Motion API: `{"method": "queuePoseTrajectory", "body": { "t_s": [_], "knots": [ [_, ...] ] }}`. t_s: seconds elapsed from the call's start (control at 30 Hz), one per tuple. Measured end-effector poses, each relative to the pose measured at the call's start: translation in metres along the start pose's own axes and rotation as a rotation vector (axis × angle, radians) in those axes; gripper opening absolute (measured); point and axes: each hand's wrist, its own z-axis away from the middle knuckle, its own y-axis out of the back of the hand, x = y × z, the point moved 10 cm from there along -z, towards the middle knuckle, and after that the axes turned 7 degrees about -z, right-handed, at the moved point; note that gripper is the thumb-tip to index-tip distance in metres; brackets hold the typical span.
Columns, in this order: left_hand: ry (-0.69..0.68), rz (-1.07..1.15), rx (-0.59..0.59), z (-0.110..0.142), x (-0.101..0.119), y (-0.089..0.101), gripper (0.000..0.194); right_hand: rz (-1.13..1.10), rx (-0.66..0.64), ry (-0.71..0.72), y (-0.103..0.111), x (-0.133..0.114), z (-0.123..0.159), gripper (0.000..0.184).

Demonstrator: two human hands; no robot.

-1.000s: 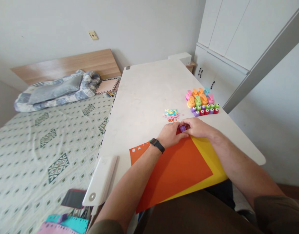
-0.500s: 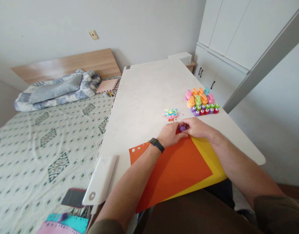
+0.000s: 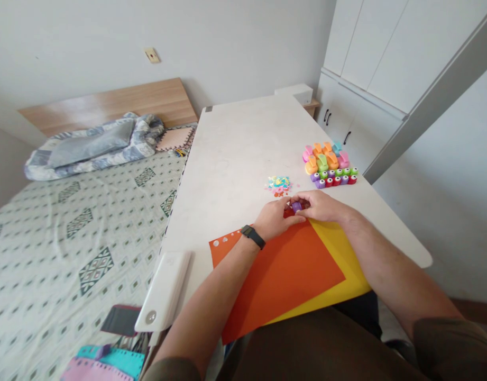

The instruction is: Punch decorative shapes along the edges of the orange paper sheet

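Note:
At the far edge of an orange paper sheet (image 3: pixel 288 275), my right hand (image 3: pixel 321 205) is closed around a small purple craft punch (image 3: pixel 297 207). My left hand (image 3: pixel 272 218), wearing a black watch, pinches the same edge just left of the punch, its thumb reaching toward it. Small holes run along the sheet's far left edge, one of them round. Beneath the orange sheet lies a yellow sheet (image 3: pixel 338 241), showing on the right. The punch's slot and some fingertips are hidden. Beyond my hands sits a pile of colourful punched paper bits (image 3: pixel 279 183).
Several larger craft punches (image 3: pixel 321 162) and rows of small ones (image 3: pixel 336 181) stand to the right on the white table (image 3: pixel 231 153). A white power bank (image 3: pixel 164 291) lies at the left edge. A bed (image 3: pixel 69 222) adjoins, with a phone (image 3: pixel 121 320) and punched coloured sheets (image 3: pixel 120 360) nearby.
The orange sheet has shifted very slightly away from me and to the left. Both hands stay at its far edge around the purple punch, the left fingers having moved a little.

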Motion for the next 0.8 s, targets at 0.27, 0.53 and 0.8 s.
{"method": "queuePoseTrajectory", "body": {
  "t_s": [0.27, 0.53, 0.8],
  "knots": [
    [0.053, 0.0, 0.01, 0.007, -0.016, -0.004, 0.046, -0.174, 0.105, -0.001, 0.014, -0.002, 0.0, 0.035],
    [0.062, 0.029, 0.044, 0.011, -0.021, -0.004, 0.028, -0.464, 0.255, -0.098, 0.022, 0.005, 0.001, 0.035],
    [0.029, 0.026, 0.097, 0.015, -0.018, -0.001, 0.024, -0.596, 0.304, -0.12, 0.024, 0.02, -0.004, 0.044]
  ]
}}
